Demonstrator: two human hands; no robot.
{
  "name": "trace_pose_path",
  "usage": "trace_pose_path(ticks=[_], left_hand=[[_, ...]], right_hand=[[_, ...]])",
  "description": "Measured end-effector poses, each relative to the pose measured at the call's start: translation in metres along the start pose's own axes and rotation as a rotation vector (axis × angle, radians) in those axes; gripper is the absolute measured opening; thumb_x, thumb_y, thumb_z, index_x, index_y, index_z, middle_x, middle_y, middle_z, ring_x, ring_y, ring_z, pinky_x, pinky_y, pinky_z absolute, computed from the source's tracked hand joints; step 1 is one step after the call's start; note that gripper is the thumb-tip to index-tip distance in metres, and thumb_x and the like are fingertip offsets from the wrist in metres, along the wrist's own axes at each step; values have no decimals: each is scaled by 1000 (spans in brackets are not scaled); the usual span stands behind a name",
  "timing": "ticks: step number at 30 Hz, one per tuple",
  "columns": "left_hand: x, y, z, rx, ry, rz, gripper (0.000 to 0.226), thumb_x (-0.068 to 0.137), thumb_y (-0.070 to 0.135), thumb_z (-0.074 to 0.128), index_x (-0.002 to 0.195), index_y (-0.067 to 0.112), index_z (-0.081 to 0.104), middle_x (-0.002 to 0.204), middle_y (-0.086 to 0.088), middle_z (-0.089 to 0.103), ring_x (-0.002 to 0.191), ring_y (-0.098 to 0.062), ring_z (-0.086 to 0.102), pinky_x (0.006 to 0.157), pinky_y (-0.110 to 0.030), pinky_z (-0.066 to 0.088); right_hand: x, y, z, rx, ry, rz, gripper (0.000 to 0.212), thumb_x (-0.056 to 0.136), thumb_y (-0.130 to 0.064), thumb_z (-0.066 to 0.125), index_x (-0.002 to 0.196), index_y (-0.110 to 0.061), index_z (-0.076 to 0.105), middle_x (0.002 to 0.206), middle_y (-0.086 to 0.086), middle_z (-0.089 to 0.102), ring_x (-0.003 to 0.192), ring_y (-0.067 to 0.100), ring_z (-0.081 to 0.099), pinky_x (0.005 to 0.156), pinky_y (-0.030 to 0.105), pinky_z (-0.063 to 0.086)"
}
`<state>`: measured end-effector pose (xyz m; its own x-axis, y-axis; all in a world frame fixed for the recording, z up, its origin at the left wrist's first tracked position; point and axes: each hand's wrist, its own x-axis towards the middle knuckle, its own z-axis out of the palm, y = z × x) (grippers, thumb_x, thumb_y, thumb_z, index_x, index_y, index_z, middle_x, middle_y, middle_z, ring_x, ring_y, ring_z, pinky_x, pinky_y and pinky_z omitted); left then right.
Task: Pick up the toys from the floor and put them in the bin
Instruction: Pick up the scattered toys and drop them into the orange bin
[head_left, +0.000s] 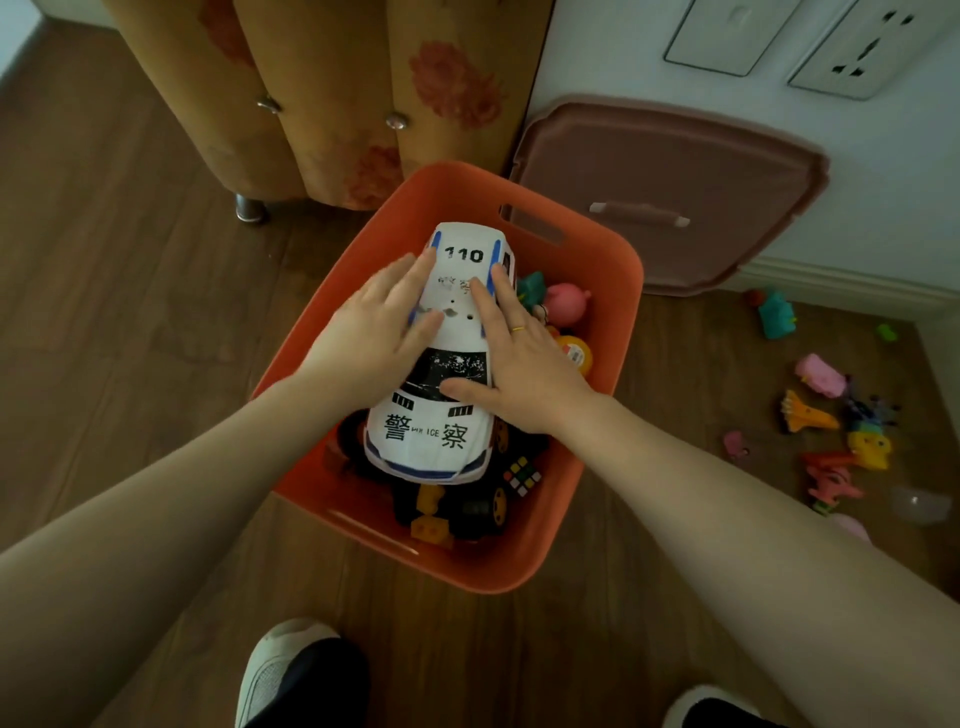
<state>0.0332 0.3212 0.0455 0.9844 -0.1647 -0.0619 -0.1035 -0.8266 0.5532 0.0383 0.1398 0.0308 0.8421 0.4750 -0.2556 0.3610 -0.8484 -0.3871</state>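
A white toy police car with blue stripes and "110" on its roof lies in the orange bin, on top of other toys. My left hand lies flat on the car's left side and roof. My right hand presses on its right side, thumb across the windscreen. Both hands hold the car between them. Inside the bin I also see a pink toy, a green toy, a puzzle cube and orange blocks.
Several small toys lie on the wooden floor at the right: a teal one, a pink one, an orange one, a yellow one. The bin's brown lid leans on the wall. An orange cabinet stands behind. My shoes are at the bottom.
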Motion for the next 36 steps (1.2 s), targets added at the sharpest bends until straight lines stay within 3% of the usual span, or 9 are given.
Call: trace_pose_path(ticks=[5, 7, 11, 14, 16, 21, 28, 32, 36], left_hand=[[16, 1, 12, 206, -239, -136, 63, 95, 54, 23, 149, 34, -4, 158, -8, -4, 145, -27, 0, 116, -43, 3], [16, 11, 9, 265, -193, -143, 61, 97, 50, 24, 148, 34, -5, 157, -9, -13, 144, -29, -8, 115, -45, -2], [3, 57, 10, 208, 43, 296, 52, 96, 31, 29, 146, 18, 28, 156, -8, 17, 145, -28, 7, 113, -39, 3], [11, 102, 31, 198, -43, 564, 46, 88, 30, 34, 123, 12, 58, 142, -10, 45, 139, -33, 29, 109, -46, 21], [19, 137, 56, 242, -201, 610, 37, 92, 27, 40, 123, 17, 58, 148, -4, 37, 143, -26, 17, 113, -45, 17], [38, 201, 129, 292, -445, 635, 34, 95, 26, 40, 126, 23, 53, 151, 0, 27, 145, -19, 5, 115, -38, 13], [56, 263, 240, 363, -727, 407, 57, 96, 25, 41, 147, 25, 18, 151, -2, 22, 125, -22, 43, 94, -34, 46], [67, 276, 294, 423, -762, 285, 66, 95, 22, 41, 148, 33, 4, 155, -5, 11, 125, -27, 43, 91, -33, 47], [80, 280, 331, 443, -774, 240, 67, 95, 19, 42, 148, 34, 4, 157, -6, 2, 130, -29, 38, 101, -35, 42]], right_hand=[[-1, 18, -12, -163, 108, -82, 80, 83, -67, 24, 150, -25, 13, 159, 3, 8, 145, 27, 13, 117, 42, 14], [-4, 27, -19, -233, 99, -111, 77, 85, -62, 16, 150, -23, 12, 159, 2, 11, 146, 25, 10, 118, 41, 8], [-29, 56, -33, -302, 169, -94, 68, 91, -52, 19, 149, -16, 20, 158, 6, 15, 146, 25, 10, 116, 37, 2], [-69, 99, -44, -280, 191, 61, 67, 92, -52, 17, 149, -16, 19, 159, 6, 11, 146, 24, 8, 117, 37, 5], [-103, 136, -45, -266, 184, 218, 67, 93, -52, 16, 150, -18, 17, 159, 5, 7, 147, 22, 4, 117, 37, 3], [-191, 232, -25, -228, 92, 572, 60, 98, -47, 25, 149, -16, 20, 159, 7, 8, 147, 24, 4, 118, 39, 7], [-270, 338, 21, 5, 46, 958, 54, 95, -33, 33, 146, -17, 26, 157, 14, 15, 144, 33, 14, 115, 44, 19], [-281, 386, 37, 230, -24, 965, 62, 96, -25, 42, 150, -25, 10, 159, 11, 3, 145, 33, 7, 114, 45, 18], [-272, 417, 43, 159, -39, 803, 67, 96, -35, 44, 150, -29, 5, 159, 7, -4, 144, 34, 10, 114, 45, 20]])
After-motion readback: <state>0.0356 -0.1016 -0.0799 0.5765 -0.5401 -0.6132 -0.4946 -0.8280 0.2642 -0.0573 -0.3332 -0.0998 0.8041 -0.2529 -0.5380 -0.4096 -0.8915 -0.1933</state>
